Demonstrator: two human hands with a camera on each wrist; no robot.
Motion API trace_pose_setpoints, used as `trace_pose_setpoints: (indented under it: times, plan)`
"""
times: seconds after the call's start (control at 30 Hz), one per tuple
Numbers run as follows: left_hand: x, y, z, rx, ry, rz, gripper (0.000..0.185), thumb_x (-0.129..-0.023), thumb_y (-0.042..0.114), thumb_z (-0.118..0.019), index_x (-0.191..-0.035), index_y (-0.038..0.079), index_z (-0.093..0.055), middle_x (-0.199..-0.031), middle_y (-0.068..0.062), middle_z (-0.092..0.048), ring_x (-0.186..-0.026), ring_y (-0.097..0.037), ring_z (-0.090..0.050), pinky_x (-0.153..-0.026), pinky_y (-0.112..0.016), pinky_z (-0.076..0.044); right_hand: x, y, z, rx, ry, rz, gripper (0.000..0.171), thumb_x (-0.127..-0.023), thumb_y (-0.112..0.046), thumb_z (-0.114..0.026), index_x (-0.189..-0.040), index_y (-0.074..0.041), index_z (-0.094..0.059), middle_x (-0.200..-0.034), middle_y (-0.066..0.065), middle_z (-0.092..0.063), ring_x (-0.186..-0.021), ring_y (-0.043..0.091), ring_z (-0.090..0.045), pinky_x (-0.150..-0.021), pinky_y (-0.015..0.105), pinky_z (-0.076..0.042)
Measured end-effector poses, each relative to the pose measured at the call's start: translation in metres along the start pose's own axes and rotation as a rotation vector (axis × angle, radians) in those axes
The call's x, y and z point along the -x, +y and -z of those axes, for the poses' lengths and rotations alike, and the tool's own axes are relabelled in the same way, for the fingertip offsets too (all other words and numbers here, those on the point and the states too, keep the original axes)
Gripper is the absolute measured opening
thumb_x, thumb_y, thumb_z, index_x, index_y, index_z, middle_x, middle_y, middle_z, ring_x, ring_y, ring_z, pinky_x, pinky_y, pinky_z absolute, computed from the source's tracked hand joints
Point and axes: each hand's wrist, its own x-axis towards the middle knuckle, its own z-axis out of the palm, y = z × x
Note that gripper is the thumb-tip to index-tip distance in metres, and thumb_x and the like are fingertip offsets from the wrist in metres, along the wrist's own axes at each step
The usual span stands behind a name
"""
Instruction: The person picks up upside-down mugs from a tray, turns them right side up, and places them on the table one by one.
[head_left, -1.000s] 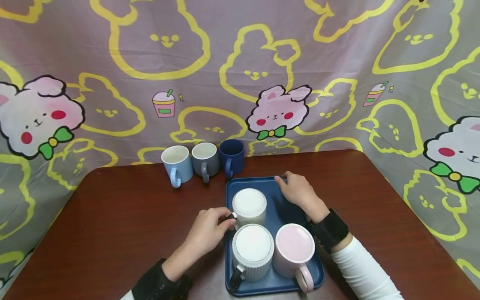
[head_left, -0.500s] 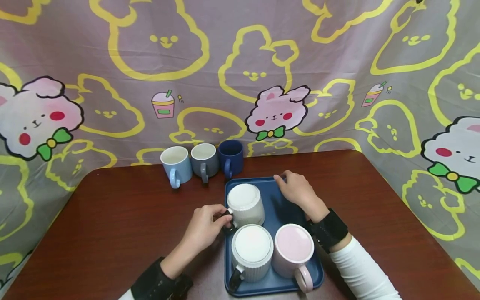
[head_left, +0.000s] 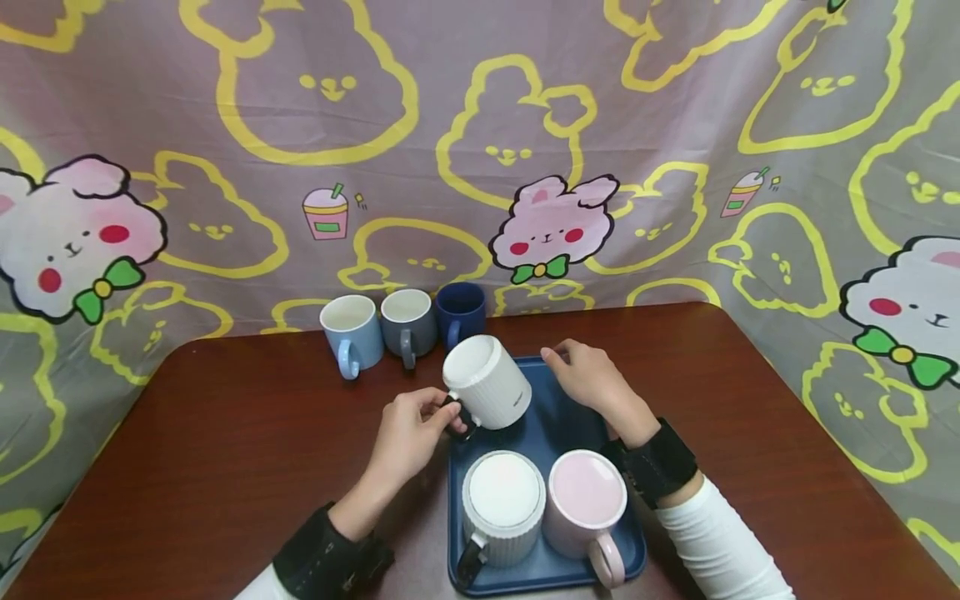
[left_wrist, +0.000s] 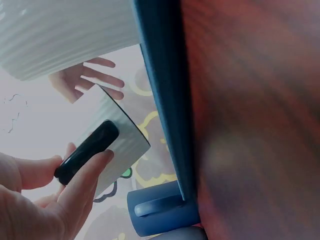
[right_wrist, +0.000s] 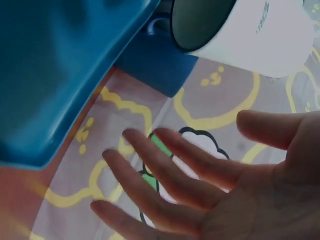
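My left hand (head_left: 408,432) pinches the black handle (left_wrist: 90,150) of a white ribbed mug (head_left: 487,383). The mug hangs tilted over the far left part of a blue tray (head_left: 551,575), its base up and away from me, its dark mouth (right_wrist: 202,20) angled down. By the tray's far right corner hovers my right hand (head_left: 596,383), holding nothing, fingers apart in the right wrist view. A second white ribbed mug (head_left: 504,504) stands upside down at the tray's near left, black handle toward me. Beside it, a pink mug (head_left: 587,504) is also bottom up.
Behind the tray, a light blue mug (head_left: 354,337), a grey mug (head_left: 408,325) and a dark blue mug (head_left: 461,310) stand upright in a row at the brown table's (head_left: 247,433) far edge. A patterned cloth (head_left: 420,108) hangs behind the table.
The white mug in my left hand has risen off the tray, moved away from me and tipped from upside down toward its side. My right hand has barely shifted.
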Motion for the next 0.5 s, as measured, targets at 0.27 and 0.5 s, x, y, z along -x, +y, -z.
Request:
trace_pose_setpoints:
  times: [0.27,0.5]
  plan:
    - [-0.012,0.009,0.002,0.138,0.045,-0.012,0.014,-0.089,0.007,-0.065,-0.096,-0.004,-0.069,-0.077,-0.014,-0.071,-0.072,-0.020,-0.070,-0.068,-0.035,-0.058,0.003,-0.003,0.005,-0.001,-0.015,0.013,0.051,-0.099,-0.041,-0.044,-0.128,0.001,-0.054,-0.122,0.020,-0.061,-0.108,0.033,-0.060,-0.090,0.048,-0.051]
    - [-0.020,0.022,0.001,0.247,0.076,-0.006,0.017,-0.091,0.008,-0.063,-0.099,-0.007,-0.067,-0.081,-0.019,-0.070,-0.074,-0.020,-0.071,-0.070,-0.034,-0.058,0.007,-0.010,0.012,0.001,-0.032,0.030,0.050,-0.099,-0.040,-0.045,-0.127,0.001,-0.055,-0.120,0.019,-0.062,-0.105,0.032,-0.061,-0.088,0.046,-0.052]
